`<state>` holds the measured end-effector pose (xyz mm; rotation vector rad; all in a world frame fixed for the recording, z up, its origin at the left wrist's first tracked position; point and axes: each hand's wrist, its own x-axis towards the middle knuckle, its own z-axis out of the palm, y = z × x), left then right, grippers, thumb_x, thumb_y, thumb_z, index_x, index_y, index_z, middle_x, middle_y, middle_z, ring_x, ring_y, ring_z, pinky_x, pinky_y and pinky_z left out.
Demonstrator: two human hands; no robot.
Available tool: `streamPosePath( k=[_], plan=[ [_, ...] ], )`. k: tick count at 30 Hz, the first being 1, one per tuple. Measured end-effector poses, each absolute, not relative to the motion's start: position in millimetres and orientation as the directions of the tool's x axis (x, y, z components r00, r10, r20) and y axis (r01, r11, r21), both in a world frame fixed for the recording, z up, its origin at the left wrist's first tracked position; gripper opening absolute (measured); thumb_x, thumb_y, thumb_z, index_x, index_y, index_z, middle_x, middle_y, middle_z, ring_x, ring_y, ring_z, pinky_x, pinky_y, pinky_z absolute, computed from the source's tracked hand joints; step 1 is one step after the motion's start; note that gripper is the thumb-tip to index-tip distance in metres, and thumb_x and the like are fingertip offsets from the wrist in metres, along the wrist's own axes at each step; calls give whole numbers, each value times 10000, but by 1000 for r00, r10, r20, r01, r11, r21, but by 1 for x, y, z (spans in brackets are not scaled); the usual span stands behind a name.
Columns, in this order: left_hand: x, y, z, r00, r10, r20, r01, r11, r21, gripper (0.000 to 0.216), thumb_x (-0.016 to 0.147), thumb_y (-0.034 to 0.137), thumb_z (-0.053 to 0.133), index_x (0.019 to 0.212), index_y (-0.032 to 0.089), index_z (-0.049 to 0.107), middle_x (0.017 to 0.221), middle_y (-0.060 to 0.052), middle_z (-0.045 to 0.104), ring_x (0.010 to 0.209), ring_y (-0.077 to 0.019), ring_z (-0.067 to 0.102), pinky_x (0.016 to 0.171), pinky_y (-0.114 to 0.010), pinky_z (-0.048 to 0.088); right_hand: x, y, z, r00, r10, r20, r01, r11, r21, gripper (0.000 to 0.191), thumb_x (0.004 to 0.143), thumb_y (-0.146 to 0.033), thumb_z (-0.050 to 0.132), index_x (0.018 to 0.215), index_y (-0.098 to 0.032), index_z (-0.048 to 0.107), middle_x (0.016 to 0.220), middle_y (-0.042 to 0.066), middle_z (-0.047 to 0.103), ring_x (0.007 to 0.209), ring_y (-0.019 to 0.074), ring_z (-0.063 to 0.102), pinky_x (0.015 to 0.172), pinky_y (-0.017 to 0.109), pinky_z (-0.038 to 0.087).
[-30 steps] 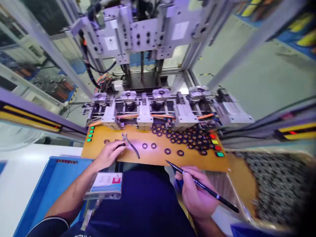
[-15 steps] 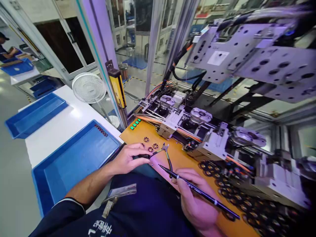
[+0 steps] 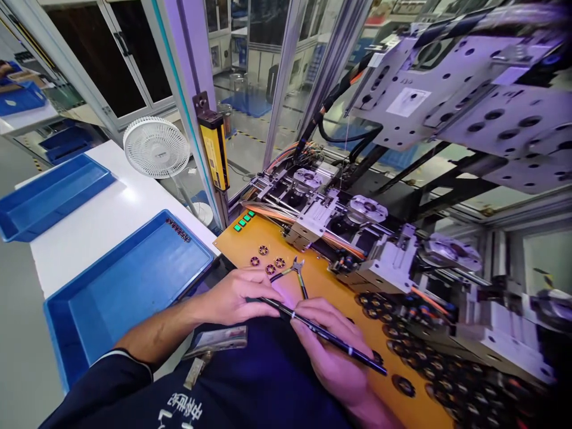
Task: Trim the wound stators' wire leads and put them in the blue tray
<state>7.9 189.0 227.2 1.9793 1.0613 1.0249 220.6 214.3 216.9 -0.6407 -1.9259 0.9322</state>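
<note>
My right hand (image 3: 333, 351) grips a thin black rod (image 3: 328, 337) that slants across the orange work panel (image 3: 330, 286). My left hand (image 3: 235, 297) pinches the rod's left tip, so both hands are on it. Just beyond my fingers, small side cutters (image 3: 295, 269) lie on the panel with their jaws pointing away from me. Several small copper-wound rings (image 3: 267, 261) sit left of the cutters. A heap of black rings (image 3: 415, 345) covers the panel's right part.
A row of metal fixtures (image 3: 360, 210) with orange cables runs behind the panel, under a grey press head (image 3: 451, 95). Green buttons (image 3: 243, 221) sit at the panel's far left corner. A blue tray (image 3: 134, 286), a white fan (image 3: 156, 147) and a yellow light-curtain post (image 3: 215, 156) stand left.
My left hand has let go of the cutters' handle and taken the rod's tip. My right hand has brought the rod left and lower. My head turned left from the first frame.
</note>
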Motion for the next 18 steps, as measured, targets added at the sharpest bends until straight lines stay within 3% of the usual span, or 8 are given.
streamPosePath(
  k=[4,9,18],
  plan=[
    [14,191,226,486,840,243,278,-412,868,231,902,260,610,1047,112,713,836,-91,716,755,-149,641,720,-255,493,220,214,217,-496,766,409,95,516,-851,98,843,-131,668,898,-212,680,728,-5,678,630,119,642,569,224,522],
    [19,194,221,417,893,168,278,-302,912,195,893,268,623,982,126,724,805,-78,720,708,-138,649,684,-243,497,241,208,207,-317,892,323,107,372,-922,58,866,-200,640,902,-201,685,714,12,672,607,140,645,566,250,531],
    [33,205,219,348,900,261,311,-374,874,202,862,264,668,985,121,739,759,-92,753,657,-149,681,625,-246,523,256,193,188,-54,983,178,-15,178,-984,77,867,-146,653,899,-194,705,803,36,699,533,125,664,501,238,570]
  ],
)
